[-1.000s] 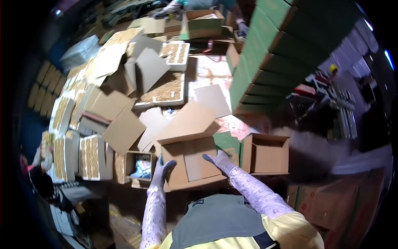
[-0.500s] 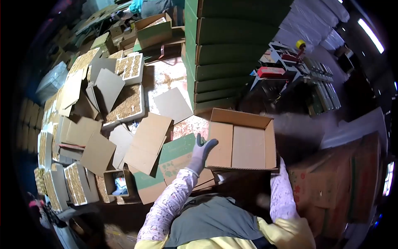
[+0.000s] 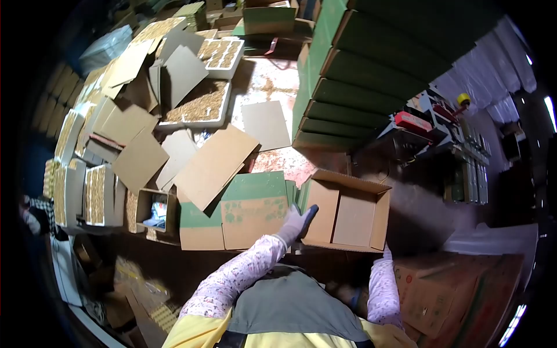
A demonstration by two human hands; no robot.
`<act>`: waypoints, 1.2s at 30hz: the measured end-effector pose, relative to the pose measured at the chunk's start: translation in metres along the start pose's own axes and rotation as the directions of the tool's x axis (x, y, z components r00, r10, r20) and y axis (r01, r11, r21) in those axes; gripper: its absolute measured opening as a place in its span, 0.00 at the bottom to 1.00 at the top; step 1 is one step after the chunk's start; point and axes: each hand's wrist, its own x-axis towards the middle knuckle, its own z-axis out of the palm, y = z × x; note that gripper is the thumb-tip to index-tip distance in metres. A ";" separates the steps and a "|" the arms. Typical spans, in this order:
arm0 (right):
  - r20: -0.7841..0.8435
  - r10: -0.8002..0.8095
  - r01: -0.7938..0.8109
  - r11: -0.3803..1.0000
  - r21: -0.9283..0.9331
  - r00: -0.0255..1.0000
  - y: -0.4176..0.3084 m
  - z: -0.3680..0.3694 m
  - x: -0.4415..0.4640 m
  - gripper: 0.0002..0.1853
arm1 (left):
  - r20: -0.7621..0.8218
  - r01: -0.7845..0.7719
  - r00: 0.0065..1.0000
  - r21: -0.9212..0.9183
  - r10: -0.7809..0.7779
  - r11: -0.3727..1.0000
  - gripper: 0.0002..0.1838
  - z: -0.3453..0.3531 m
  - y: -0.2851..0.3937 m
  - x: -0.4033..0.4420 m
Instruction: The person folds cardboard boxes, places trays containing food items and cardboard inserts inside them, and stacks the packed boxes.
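Observation:
An open-topped cardboard box, brown inside with a green outer side, stands in front of me, tilted, at the front of the table. My left hand, in a grey glove with dark fingertips, is at its left side, thumb and fingers apart, apparently touching the wall. My right hand is at the box's front right corner; its fingers are hidden by the box, which it appears to hold. Just left of my left hand lie flat green-and-brown cartons, stacked and overlapping.
Tall stacked green cartons rise behind the box. Loose cardboard sheets and white trays of small brown pieces cover the left. A small open box holds blue and white items. Machinery stands right; large cartons lie low right.
My view has turned, shifting the table and the stacked cartons right and upward or downward in places. My left hand stays by the box's left wall, now closer to the flat cartons.

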 end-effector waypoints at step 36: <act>0.834 -0.319 0.891 0.221 -0.398 0.451 -0.203 0.399 -0.231 0.11 | 0.011 -0.187 0.969 0.690 0.248 0.699 0.18 -0.326 0.017 -0.119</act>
